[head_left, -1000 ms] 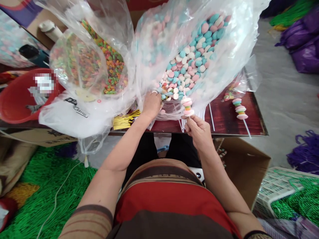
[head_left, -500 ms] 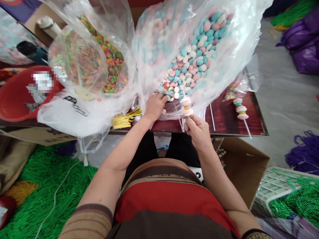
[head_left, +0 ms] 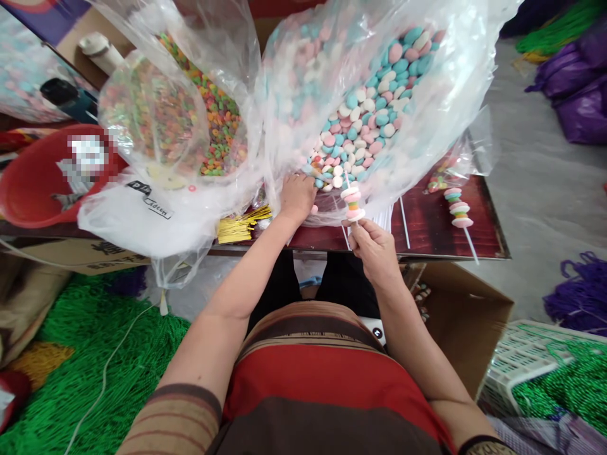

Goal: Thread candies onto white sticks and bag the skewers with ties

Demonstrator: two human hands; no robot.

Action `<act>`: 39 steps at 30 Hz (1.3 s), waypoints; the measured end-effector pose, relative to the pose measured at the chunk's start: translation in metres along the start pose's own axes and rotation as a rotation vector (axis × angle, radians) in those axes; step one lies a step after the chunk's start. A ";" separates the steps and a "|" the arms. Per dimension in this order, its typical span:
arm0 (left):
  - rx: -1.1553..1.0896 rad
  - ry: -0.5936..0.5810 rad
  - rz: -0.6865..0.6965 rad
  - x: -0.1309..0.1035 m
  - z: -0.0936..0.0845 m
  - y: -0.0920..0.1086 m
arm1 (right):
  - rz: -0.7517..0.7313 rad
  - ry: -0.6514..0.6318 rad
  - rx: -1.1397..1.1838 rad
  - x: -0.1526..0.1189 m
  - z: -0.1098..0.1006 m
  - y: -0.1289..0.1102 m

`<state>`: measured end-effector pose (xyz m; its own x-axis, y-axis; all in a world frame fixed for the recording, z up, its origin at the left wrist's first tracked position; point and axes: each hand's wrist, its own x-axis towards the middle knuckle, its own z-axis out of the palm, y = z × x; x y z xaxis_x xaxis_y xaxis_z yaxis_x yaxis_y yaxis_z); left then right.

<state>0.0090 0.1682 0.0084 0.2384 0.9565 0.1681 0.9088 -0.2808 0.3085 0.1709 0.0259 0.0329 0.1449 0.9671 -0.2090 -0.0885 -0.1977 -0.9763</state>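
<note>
My right hand (head_left: 374,249) pinches the lower end of a candy skewer (head_left: 352,205), a white stick threaded with pink, white, green and orange sweets, its bare tip pointing up. Reaching into the mouth of a clear bag, my left hand (head_left: 298,196) lies at the near edge of loose pink, white and blue round candies (head_left: 363,120). Its fingertips are hidden, so its grip does not show. Beside it lies a single pink candy (head_left: 313,209). Small colourful ring candies (head_left: 219,126) fill another clear bag to the left. A second candy skewer (head_left: 459,212) rests on the table's right end.
Yellow twist ties (head_left: 237,229) and white sticks (head_left: 404,221) lie along the table's front edge. A red basin (head_left: 28,183) stands at the left. Below on the right are a cardboard box (head_left: 465,316) and a white crate (head_left: 516,360) with green strands.
My left hand has shifted slightly right and its fingers have gone further in among the candies. The right hand still holds the skewer in nearly the same place.
</note>
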 end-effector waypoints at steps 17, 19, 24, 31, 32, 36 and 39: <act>-0.419 0.183 0.192 -0.051 -0.040 -0.002 | -0.088 -0.177 -0.394 -0.009 -0.007 -0.011; -0.280 0.147 0.216 -0.049 -0.040 -0.002 | -0.095 -0.188 -0.407 -0.010 -0.009 -0.015; -0.163 0.069 0.235 -0.049 -0.035 0.002 | -0.095 -0.164 -0.418 -0.009 -0.008 -0.014; -0.643 0.089 0.144 -0.047 -0.031 0.001 | 0.061 -0.152 -0.108 -0.003 0.005 0.002; -0.764 0.105 0.088 -0.046 -0.029 0.000 | 0.083 -0.160 -0.065 -0.003 0.005 0.002; -1.108 0.141 -0.060 -0.042 -0.020 -0.002 | 0.096 -0.189 -0.052 -0.006 0.001 0.003; -1.142 0.163 -0.071 -0.044 -0.018 0.001 | 0.078 -0.194 -0.132 -0.006 -0.001 0.004</act>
<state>-0.0064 0.1246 0.0179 0.0765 0.9747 0.2101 0.0592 -0.2148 0.9749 0.1710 0.0192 0.0302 -0.0502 0.9582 -0.2815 0.0395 -0.2798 -0.9593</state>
